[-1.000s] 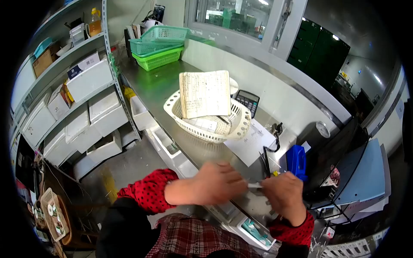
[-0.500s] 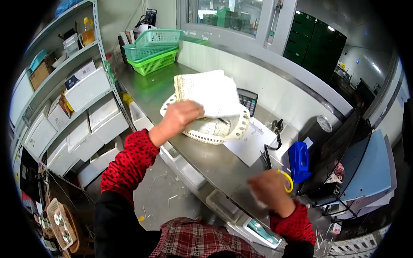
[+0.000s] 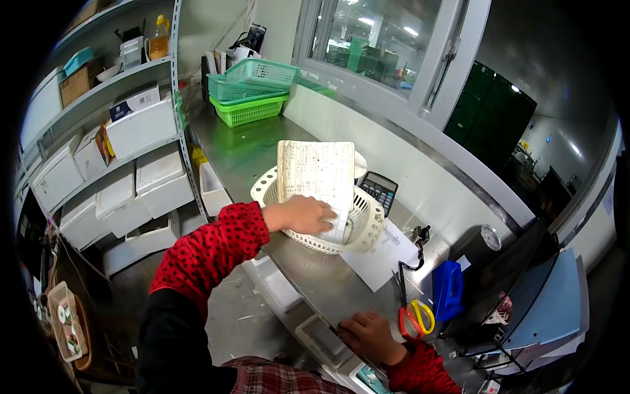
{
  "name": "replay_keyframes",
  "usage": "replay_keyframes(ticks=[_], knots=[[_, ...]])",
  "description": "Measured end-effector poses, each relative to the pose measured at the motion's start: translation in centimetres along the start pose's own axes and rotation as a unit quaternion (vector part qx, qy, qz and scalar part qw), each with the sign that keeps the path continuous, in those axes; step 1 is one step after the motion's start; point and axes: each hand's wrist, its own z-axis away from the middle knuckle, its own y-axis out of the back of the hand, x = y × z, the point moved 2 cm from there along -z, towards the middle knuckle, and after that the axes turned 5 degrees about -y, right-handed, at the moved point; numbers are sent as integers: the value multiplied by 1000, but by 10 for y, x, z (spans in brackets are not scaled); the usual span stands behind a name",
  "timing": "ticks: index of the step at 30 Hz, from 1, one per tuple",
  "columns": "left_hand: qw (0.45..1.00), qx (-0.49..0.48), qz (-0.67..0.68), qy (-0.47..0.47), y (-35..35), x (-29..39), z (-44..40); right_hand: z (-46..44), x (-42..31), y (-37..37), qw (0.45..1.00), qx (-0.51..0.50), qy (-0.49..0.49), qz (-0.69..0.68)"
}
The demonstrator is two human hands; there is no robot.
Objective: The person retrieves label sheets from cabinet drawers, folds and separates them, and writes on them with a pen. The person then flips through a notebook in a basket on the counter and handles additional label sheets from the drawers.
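Note:
My left hand lies with its fingers spread on the lower pages of an open notebook with handwritten lines. The notebook rests on a white perforated basket. Down at the metal counter's front edge, my right hand rests palm down, its fingers slightly bent and nothing visible in them. Scissors with red and yellow handles lie just beyond it. White paper sheets are partly under the basket, and a calculator leans behind it.
Green baskets are stacked at the counter's far end. To the right are a blue object, a dark cylinder and a rack with blue folders. Shelves with white boxes stand left; open drawers show below the counter.
My left hand has moved from between my body and the counter onto the notebook pages. My right hand has come down onto the counter edge. The notebook's pages have shifted.

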Motion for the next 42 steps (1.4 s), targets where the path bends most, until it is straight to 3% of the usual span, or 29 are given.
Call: replay_keyframes(ticks=[2, 3, 5, 6, 8, 9, 11, 15, 16, 18, 31, 33, 34, 36, 37, 39, 41, 42], knots=[[998, 28, -21, -61, -15, 4, -12, 1, 1, -2, 1000, 8, 4, -8], [991, -125, 24, -37, -14, 3, -21, 3, 2, -3, 1000, 8, 0, -12], [968, -240, -9, -78, -9, 4, -28, 3, 4, -2, 1000, 7, 2, -12], [969, -234, -9, -76, -8, 3, -27, 2, 4, -2, 1000, 15, -7, -23], [995, -89, 10, -35, -8, 3, -22, 3, 7, -4, 999, 15, -24, -24], [996, -86, 10, -34, -12, 1, -25, 3, 8, -4, 999, 14, -22, -22], [997, 18, -28, -69, -19, -1, -32, 3, 7, -3, 999, 12, -38, -30], [992, -120, -23, -32, -37, -7, -46, 2, 7, -2, 998, 20, -46, -33], [992, -121, -23, -32, -41, -10, -47, 2, 8, -4, 998, 22, -46, -33], [999, -26, -14, -41, -33, -6, -40, 1, 8, -3, 998, 26, -49, -34], [995, -91, -30, -41, -36, -5, -47, -5, 8, 2, 997, 21, -57, -40], [997, 11, 18, -72, -29, -5, -41, -7, 8, 2, 997, 27, -55, -41], [997, 9, 17, -73, -28, -5, -43, -8, 8, 1, 997, 27, -52, -43], [991, -107, -71, -39, -32, 1, -46, -5, 8, 2, 998, 20, -50, -44], [991, -105, -70, -39, -31, 2, -45, -4, 9, 3, 998, 20, -49, -45], [994, 95, -45, -42, -3, 19, -26, -4, 11, 1, 998, 23, -49, -44], [920, 358, 79, -141, 23, 44, 11, -2, 12, -1, 997, 20, -60, -48], [855, 461, 147, -187, 42, 65, 37, -1, 13, -1, 997, 22, -63, -45]])
